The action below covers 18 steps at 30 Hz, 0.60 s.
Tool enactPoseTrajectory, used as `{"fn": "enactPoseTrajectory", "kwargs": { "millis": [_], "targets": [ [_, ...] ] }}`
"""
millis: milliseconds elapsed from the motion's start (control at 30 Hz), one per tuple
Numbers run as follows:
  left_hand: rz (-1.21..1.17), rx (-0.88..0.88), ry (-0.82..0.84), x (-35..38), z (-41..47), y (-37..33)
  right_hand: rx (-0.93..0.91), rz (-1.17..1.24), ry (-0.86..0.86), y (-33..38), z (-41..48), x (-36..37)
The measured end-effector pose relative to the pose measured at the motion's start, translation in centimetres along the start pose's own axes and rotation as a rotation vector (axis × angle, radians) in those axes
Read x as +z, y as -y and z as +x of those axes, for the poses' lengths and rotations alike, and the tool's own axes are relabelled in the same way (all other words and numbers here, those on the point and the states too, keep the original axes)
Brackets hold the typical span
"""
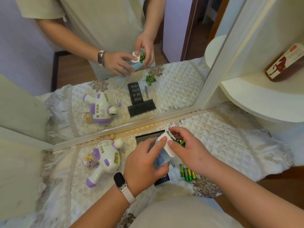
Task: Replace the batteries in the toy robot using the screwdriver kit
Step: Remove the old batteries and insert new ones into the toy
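Note:
A white and purple toy robot (104, 159) lies on its front on the quilted cloth, left of my hands. My left hand (144, 163) grips a light blue battery pack (162, 159) with a white flap. My right hand (189, 148) pinches green batteries (180, 143) at the pack's open top. Several loose green batteries (187, 174) lie on the cloth below my right hand. The black screwdriver kit (162, 179) lies under my hands, mostly hidden, its tray (148, 136) showing behind them.
A large mirror (115, 79) stands right behind the work area and repeats the scene. A white curved shelf (256, 96) at the right carries an orange box (286, 63). The quilted cloth (222, 139) ends at the right on a wooden surface.

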<state>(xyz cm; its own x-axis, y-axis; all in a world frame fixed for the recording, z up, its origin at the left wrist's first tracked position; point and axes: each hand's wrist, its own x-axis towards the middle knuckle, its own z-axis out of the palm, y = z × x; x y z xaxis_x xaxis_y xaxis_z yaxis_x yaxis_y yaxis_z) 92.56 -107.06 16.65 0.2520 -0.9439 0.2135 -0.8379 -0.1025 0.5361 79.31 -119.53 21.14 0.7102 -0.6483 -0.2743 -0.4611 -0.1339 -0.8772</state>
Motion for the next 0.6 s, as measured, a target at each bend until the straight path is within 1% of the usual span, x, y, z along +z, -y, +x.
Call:
{"fn": "enactPoseTrajectory", "kwargs": {
  "millis": [100, 333, 533, 600],
  "targets": [
    [-0.015, -0.009, -0.007, 0.1, 0.2, -0.5, -0.002, 0.036, 0.073, -0.1, -0.3, 0.7],
    [-0.010, -0.006, 0.005, 0.0, 0.0, 0.1, -0.002, 0.150, 0.042, -0.5, 0.3, 0.4],
    [0.030, -0.071, 0.007, -0.5, 0.3, 0.2, -0.048, 0.016, 0.099, -0.9, -0.3, 0.2],
    [0.045, -0.088, 0.020, -0.6, 0.3, 0.0, -0.065, -0.012, 0.066, -1.1, -0.4, 0.6]
  ]
}}
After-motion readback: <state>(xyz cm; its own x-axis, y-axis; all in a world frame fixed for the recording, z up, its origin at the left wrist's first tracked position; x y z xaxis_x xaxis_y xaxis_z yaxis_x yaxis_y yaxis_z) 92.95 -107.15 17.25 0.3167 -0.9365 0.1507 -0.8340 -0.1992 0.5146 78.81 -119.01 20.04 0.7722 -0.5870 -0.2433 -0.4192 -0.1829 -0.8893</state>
